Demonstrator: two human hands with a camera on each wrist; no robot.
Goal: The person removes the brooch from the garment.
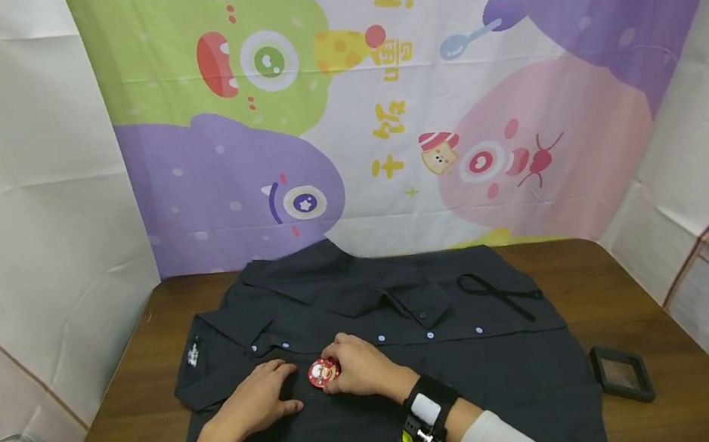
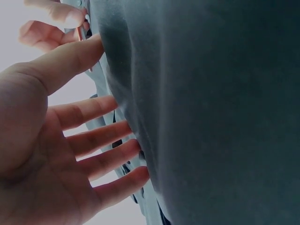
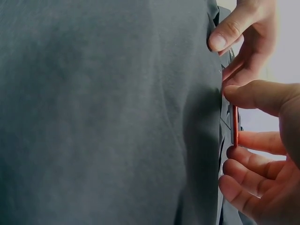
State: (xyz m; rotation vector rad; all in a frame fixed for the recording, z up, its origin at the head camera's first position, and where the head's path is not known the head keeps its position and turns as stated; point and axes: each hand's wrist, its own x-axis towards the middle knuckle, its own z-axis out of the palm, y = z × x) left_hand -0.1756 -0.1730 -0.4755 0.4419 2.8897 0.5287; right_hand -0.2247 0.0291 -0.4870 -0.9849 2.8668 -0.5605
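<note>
A dark button-up shirt lies spread flat on the wooden table, collar toward the far wall. On its front rests a round red badge, seen edge-on in the right wrist view as a thin red disc. My right hand pinches the badge between thumb and fingers against the cloth. My left hand lies just left of the badge, with straight fingers pressing on the shirt fabric.
A small black square box sits on the table to the right of the shirt. A cartoon-print cloth hangs behind, with white sheets at the sides. Bare wood shows left and right of the shirt.
</note>
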